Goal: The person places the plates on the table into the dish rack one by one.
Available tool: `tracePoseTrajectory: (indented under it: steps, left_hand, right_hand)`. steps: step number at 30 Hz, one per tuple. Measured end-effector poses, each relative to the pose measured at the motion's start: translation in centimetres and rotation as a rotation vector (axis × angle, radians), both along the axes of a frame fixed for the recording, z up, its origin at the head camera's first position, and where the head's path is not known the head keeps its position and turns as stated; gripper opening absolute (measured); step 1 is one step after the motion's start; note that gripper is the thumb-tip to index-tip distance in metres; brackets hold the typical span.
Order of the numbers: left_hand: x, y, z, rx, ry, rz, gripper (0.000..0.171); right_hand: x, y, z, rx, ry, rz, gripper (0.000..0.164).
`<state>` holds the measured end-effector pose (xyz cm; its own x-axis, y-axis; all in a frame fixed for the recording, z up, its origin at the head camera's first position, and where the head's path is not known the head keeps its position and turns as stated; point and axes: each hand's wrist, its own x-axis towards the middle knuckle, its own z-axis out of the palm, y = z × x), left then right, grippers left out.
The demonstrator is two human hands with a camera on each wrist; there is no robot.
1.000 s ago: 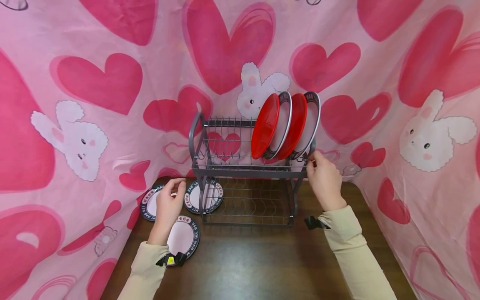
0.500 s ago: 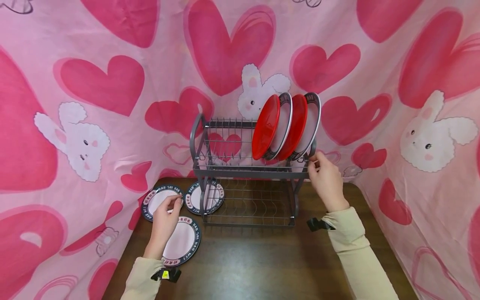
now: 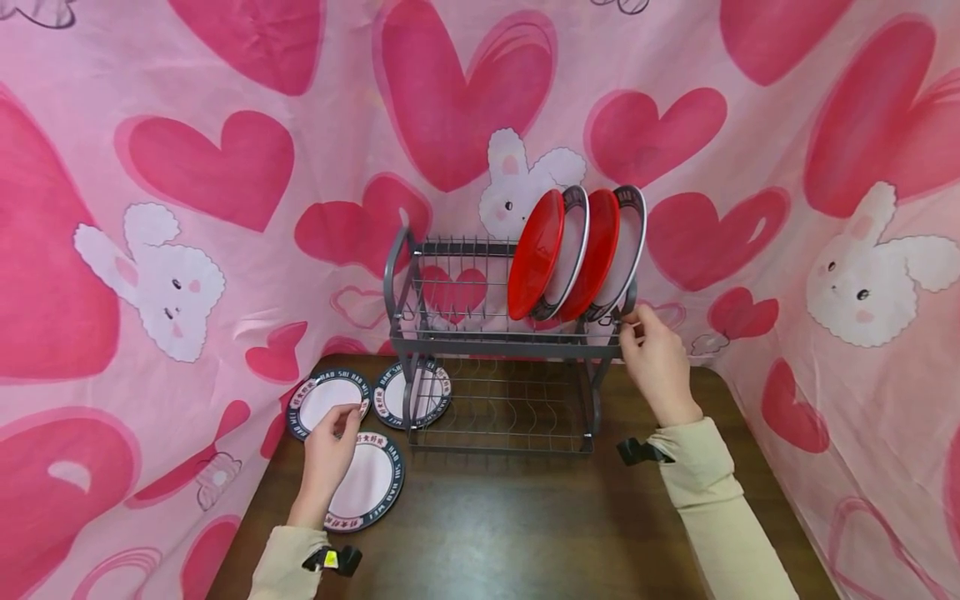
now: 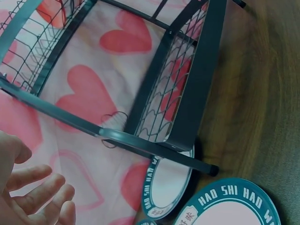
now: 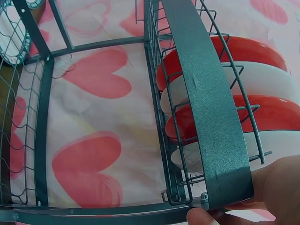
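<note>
A two-tier dark metal dish rack (image 3: 506,344) stands on the table. My right hand (image 3: 658,367) pinches its upper right corner, and in the right wrist view the thumb and a finger (image 5: 281,185) lie at the end of the dark front bar. Two red plates (image 3: 536,257) and two white plates with dark lettered rims (image 3: 628,250) stand on edge, alternating, in the upper tier's right half. My left hand (image 3: 330,457) hovers over the lettered plates at the left, fingers loosely curled around nothing. The left wrist view shows these relaxed fingers (image 4: 44,190) beside the rack.
Three dark-rimmed plates lie flat on the wooden table (image 3: 495,525): a near plate (image 3: 369,483), a far-left plate (image 3: 322,398) and one plate (image 3: 427,393) partly behind the rack's left leg. Pink heart-patterned cloth (image 3: 247,275) encloses the back and sides.
My left hand has drawn back from beside the rack, toward me and slightly left, uncovering more of the far-left plate. My right hand keeps its hold on the rack's corner.
</note>
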<state>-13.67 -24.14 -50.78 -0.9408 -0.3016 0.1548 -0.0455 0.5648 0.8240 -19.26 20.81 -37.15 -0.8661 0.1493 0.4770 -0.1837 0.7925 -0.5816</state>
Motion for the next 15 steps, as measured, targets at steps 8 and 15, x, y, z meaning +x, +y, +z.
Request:
tracePoseTrajectory:
  steps: [8,15]
  left_hand:
    - [0.2,-0.6,-1.2,-0.006,-0.016,0.025,0.03]
    - [0.1,-1.6,-2.7,-0.043,-0.045,0.064,0.03]
  right_hand:
    - [-0.2,0.2,-0.2,-0.004,0.003,0.004,0.016]
    - [-0.1,0.1,-0.2,-0.012,-0.002,0.0,0.016]
